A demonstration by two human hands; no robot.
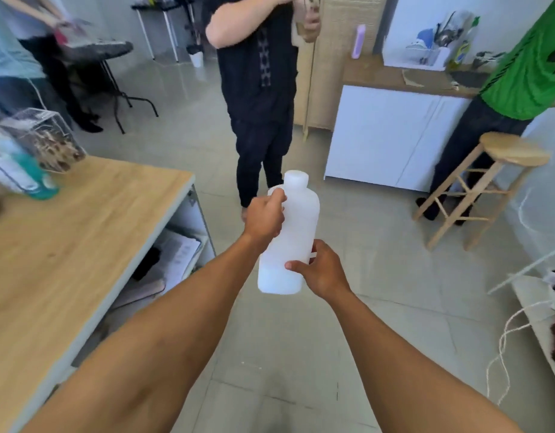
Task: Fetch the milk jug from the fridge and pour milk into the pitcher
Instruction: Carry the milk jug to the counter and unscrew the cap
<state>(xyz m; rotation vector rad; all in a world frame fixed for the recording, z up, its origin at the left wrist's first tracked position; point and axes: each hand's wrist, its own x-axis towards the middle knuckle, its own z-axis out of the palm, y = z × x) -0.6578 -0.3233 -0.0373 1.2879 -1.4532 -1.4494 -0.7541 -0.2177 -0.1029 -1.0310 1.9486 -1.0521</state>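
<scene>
A white translucent milk jug (296, 226) with a white screw cap is held upright over the floor in the middle of the view. A little milk shows in its bottom part. My left hand (265, 215) grips its upper left side near the handle. My right hand (320, 270) clasps its lower right side. No pitcher and no fridge are in view.
A wooden table (67, 245) stands at left with a teal bottle (29, 173) and a clear box (42, 139). A person in black (257, 73) stands straight ahead. A person in green (526, 64) stands by the white cabinet (388, 135). A wooden stool (488, 182) is at right.
</scene>
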